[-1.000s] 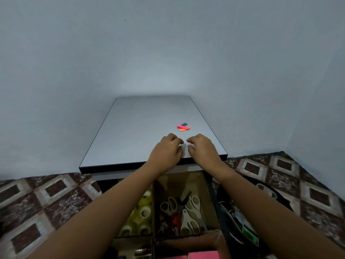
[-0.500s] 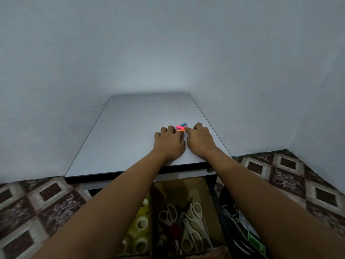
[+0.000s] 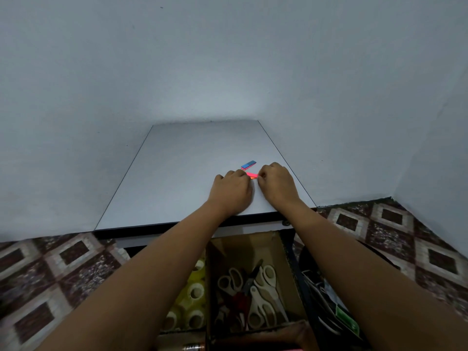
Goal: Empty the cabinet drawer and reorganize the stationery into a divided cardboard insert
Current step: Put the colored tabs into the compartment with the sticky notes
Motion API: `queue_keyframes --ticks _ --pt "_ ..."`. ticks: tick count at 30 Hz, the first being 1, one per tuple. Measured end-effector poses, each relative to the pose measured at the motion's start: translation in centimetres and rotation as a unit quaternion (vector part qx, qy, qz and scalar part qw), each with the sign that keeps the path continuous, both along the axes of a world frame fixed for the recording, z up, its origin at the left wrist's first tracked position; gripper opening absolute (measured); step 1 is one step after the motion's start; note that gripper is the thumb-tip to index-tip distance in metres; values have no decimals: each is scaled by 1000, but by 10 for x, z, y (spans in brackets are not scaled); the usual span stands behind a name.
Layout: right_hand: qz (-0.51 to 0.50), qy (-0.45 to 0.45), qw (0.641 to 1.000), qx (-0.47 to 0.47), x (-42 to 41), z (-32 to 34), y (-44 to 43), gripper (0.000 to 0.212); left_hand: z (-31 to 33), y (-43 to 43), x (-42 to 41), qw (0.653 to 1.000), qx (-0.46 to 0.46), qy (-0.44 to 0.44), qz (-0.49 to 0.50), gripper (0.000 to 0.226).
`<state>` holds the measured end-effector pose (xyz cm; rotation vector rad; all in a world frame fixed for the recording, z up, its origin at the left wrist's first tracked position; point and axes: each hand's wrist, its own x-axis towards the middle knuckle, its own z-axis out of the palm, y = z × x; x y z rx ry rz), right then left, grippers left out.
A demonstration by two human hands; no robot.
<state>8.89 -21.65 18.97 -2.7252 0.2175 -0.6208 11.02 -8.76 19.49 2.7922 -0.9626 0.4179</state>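
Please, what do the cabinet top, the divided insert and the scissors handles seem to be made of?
Cabinet top: probably laminated board, smooth matte pale grey, with a dark edge band.
Divided insert: cardboard, dull brown, with rough cut edges.
Scissors handles: likely plastic, smooth off-white moulded loops.

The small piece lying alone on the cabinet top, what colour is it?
The small piece is blue on top, pink underneath; the head view shows it.
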Motion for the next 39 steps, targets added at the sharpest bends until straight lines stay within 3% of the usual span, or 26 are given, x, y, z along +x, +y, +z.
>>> queue_keyframes --ticks 6,11,16,28,34,39 --pt "15 4 999 34 0 1 0 24 3 2 -5 1000 -13 -25 10 34" --pt "3 20 1000 12 2 -2 -1 28 4 -5 -2 995 -50 8 84 34" --pt "2 10 1000 14 2 -2 0 27 5 -14 -4 988 -27 22 150 32" --pt "13 -39 999 32 -6 1 3 16 11 -23 -11 979 -91 69 166 26" --pt "-8 -90 984 155 -18 7 8 11 13 -13 -11 976 -124 79 158 25" --pt "-7 -113 957 266 -49 13 20 8 18 7 -28 958 -233 123 112 13"
